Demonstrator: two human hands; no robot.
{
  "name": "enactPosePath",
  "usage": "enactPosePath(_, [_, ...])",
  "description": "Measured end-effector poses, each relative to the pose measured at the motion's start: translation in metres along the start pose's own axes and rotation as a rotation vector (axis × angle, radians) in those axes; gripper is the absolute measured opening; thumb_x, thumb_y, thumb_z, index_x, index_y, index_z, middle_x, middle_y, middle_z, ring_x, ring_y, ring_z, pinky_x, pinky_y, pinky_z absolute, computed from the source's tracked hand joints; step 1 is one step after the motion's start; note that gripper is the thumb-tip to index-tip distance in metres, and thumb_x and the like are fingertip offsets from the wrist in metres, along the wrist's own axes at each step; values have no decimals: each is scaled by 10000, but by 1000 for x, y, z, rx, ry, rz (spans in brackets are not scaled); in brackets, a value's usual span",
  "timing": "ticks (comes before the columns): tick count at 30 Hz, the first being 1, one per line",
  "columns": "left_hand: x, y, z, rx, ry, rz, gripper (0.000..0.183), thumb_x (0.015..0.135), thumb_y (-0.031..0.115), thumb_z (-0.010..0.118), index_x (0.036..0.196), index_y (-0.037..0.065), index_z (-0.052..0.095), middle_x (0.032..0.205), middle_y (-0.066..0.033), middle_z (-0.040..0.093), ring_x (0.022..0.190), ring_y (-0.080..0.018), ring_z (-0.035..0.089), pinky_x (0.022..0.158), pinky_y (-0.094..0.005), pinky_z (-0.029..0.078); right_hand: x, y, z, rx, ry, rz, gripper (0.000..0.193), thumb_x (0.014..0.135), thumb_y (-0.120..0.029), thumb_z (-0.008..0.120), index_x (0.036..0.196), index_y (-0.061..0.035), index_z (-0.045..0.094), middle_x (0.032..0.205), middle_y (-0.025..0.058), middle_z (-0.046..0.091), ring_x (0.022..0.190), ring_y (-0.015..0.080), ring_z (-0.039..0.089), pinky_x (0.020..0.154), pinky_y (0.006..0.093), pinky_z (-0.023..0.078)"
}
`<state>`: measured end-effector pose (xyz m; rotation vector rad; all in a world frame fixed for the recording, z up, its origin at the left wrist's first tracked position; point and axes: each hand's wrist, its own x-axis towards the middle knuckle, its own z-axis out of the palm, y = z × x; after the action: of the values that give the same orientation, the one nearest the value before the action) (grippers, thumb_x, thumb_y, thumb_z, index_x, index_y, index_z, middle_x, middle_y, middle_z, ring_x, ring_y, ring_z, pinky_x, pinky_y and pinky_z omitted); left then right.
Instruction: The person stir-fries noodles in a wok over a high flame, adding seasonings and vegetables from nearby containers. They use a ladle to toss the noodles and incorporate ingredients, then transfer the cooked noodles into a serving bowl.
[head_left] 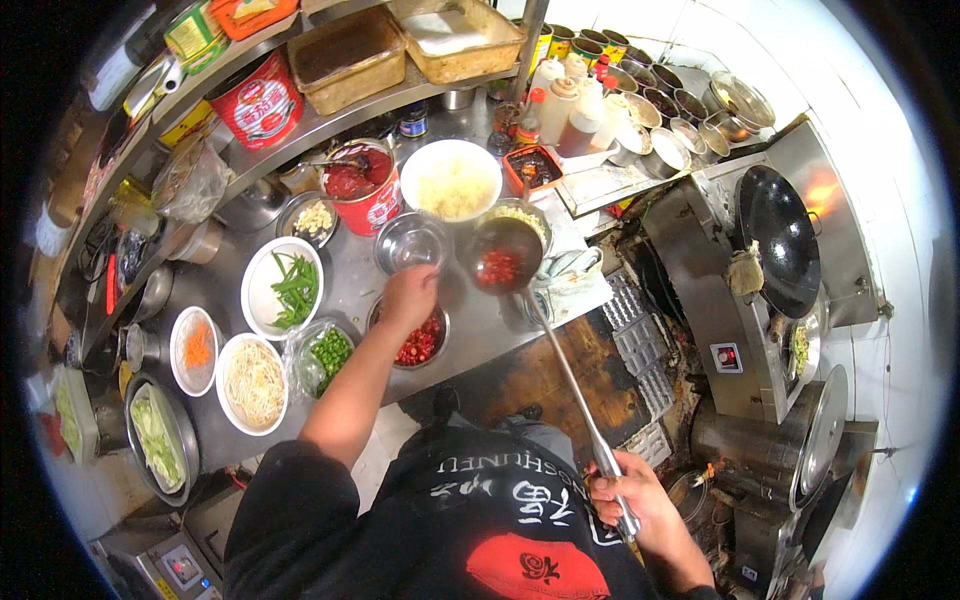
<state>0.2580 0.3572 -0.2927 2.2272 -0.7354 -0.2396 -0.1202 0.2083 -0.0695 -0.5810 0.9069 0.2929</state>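
Right hand (628,498) grips the long ladle (503,258) far back; left hand (408,296) pinches chopped red chili (420,343) — the loaded ladle could tip, spilling onto the counter (350,280).

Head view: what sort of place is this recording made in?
Most likely a restaurant kitchen. A steel counter holds many bowls of cut ingredients, a black wok sits on a steel burner station, and sauce bottles stand near rows of small seasoning tins. The right hand holds a long ladle.
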Motion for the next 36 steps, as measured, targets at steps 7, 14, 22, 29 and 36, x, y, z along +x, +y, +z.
enactPosePath(7, [111,62,121,208,-330,117,346,820,69,535,1143,72,658,1203,-201,591,1086,-373,582,928,-436,475,-6,-11,-25,96,97,-179,232,818,51,594,1032,-1,523,707,38,505,491,77,436,413,220,359])
enactPosePath(14, [143,52,189,443,-360,33,274,775,55,575,1019,68,700,1163,-195,591,1051,-377,600,902,-445,489,5,-64,-89,-16,11,-206,168,818,19,604,951,-6,504,625,30,481,446,106,442,415,253,377])
enactPosePath(22, [127,96,171,167,-45,-91,186,782,156,634,920,60,713,893,-180,696,875,-332,674,781,-414,523,23,-127,-156,-330,-50,-159,129,841,-35,621,914,2,521,631,36,530,477,119,506,437,256,387])
enactPosePath(29, [149,170,169,-130,-138,56,183,833,92,645,995,48,717,836,-101,719,769,-193,679,729,-311,529,13,-168,-157,-148,-158,-1,167,832,4,602,963,-6,498,635,34,488,444,119,472,415,259,390])
enactPosePath(36, [201,110,86,28,162,-73,179,846,150,580,903,92,739,871,-145,714,819,-331,681,769,-381,523,19,-171,-126,-164,-117,-23,181,828,32,590,976,-13,495,645,42,505,428,109,467,392,241,377])
